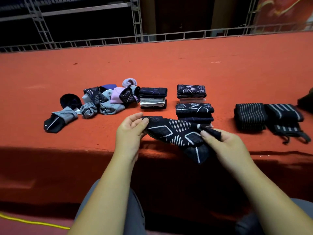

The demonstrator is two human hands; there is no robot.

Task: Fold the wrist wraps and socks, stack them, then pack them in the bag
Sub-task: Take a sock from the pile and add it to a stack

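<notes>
Red carpeted platform point(169, 68), metal truss railing point(138, 38) behind.

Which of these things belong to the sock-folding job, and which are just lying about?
Part of the job: black patterned sock, held by left hand and right hand; loose sock pile; left folded stack; far folded stack; near folded stack; folded wrist wrap; looser wrist wrap.

Lying about: yellow cord; metal truss; dark object, cut off, unidentifiable.

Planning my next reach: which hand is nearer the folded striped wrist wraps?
Right. The right hand pinches one end of the sock, left of the wrist wraps; the left hand holds the other end, farther left.
</notes>
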